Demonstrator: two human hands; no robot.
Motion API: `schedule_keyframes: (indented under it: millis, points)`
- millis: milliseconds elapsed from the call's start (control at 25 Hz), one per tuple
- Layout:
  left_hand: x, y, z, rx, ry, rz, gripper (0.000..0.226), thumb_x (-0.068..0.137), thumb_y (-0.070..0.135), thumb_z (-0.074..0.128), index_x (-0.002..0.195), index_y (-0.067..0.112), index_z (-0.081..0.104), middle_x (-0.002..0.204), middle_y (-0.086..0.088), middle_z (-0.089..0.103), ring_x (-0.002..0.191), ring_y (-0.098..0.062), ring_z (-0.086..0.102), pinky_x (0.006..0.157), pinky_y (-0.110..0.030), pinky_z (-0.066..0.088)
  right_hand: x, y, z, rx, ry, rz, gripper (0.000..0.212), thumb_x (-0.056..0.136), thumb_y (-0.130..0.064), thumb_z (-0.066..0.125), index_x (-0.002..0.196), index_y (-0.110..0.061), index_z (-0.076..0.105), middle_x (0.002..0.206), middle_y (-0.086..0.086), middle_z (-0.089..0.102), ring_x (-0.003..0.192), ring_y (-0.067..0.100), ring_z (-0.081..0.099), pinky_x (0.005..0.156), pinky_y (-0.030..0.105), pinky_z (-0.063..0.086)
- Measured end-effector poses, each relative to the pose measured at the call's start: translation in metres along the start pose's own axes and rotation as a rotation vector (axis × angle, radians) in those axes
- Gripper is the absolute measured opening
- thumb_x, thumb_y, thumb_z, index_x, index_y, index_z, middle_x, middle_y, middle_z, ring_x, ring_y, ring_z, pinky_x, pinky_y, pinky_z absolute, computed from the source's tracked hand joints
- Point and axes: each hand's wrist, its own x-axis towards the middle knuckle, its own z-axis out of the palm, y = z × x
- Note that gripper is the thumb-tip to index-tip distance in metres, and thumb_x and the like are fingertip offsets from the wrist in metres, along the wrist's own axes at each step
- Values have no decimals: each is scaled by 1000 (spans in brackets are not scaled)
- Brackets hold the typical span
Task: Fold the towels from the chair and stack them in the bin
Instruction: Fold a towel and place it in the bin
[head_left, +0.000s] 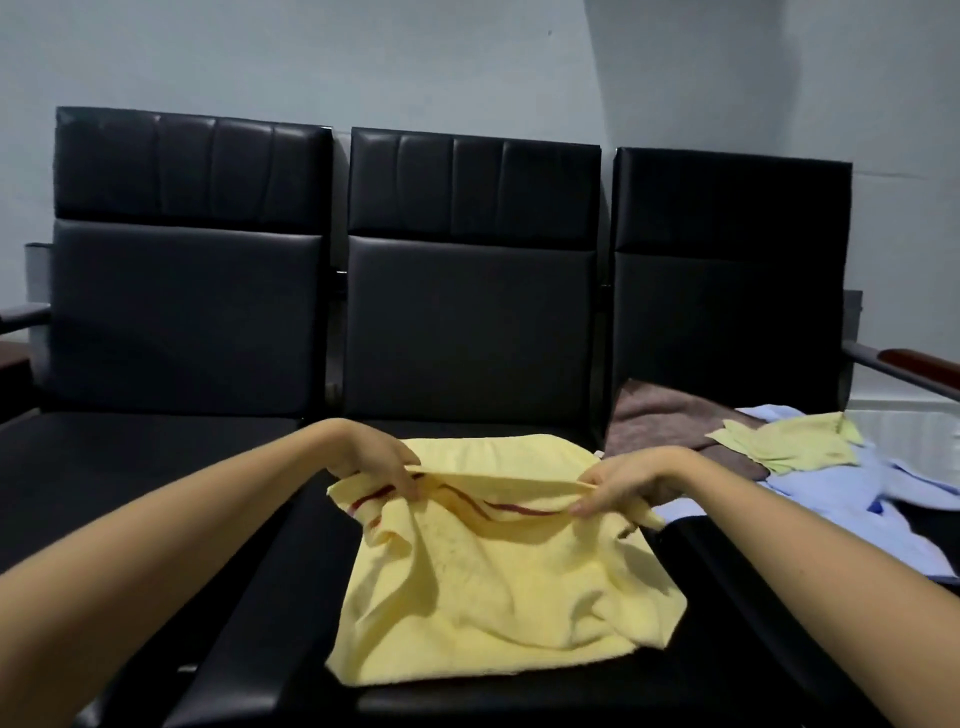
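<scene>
Head view looks down on a yellow towel (498, 597) lying on the middle seat of a black three-seat bench (467, 332), its near part spread rumpled over the cushion and its front edge close to the seat's front rim. The far part of the towel is doubled toward the person, so that a lifted fold runs across between the two hands. A dark red stripe (519, 506) shows just under that fold. The left hand (374, 457) is at the fold's left end, fingers curled down with the thumb underneath, pinching the cloth at the corner where the stripe begins. The right hand (628, 486) is at the fold's right end, fingers bent and drawn together, pinching the edge between fingertips (582, 506) and thumb. Both hands hold the fold raised a little off the layer beneath, and both forearms reach in bare from the lower corners. On the right seat lies a brown towel (660, 415), spread toward the backrest. A small pale yellow cloth (789, 441) rests partly on it and partly on a light blue cloth (841, 499), which spreads to the seat's right edge. Beyond that, a dark armrest (904, 364) juts out, and a pale wall (363, 52) stands behind the backrests.
</scene>
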Motion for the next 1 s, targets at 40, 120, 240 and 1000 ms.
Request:
schedule_keyframes:
  millis: [40,120,240,1000]
  points:
    - [4,-1,-5,-32,34,25,19,91,24,61,108,18,60,112,-4,65,101,-22,64,88,-36,54,5,4,-7,-4,51,-12,23,94,-34,56,90,-11,52,78,4,58,61,11,58,59,22,51]
    - [13,-3,-15,-20,140,67,14,92,26,58,103,21,65,107,-2,67,98,-19,65,87,-34,55,16,11,-19,-122,192,-6,27,94,-40,53,90,-14,52,82,2,55,68,13,54,63,27,48]
    - [35,-6,-31,37,279,92,11,94,26,55,97,25,66,102,0,67,94,-15,66,80,-28,56,37,20,-37,-299,406,-14,22,94,-38,51,82,-20,55,78,-5,55,74,12,53,67,26,43]
    - [210,-46,5,155,1047,-182,33,98,22,31,129,22,43,115,-4,50,98,-23,53,73,-30,39,244,71,-61,-452,955,126,49,102,-29,23,150,-32,16,151,-6,28,129,22,32,100,38,28]
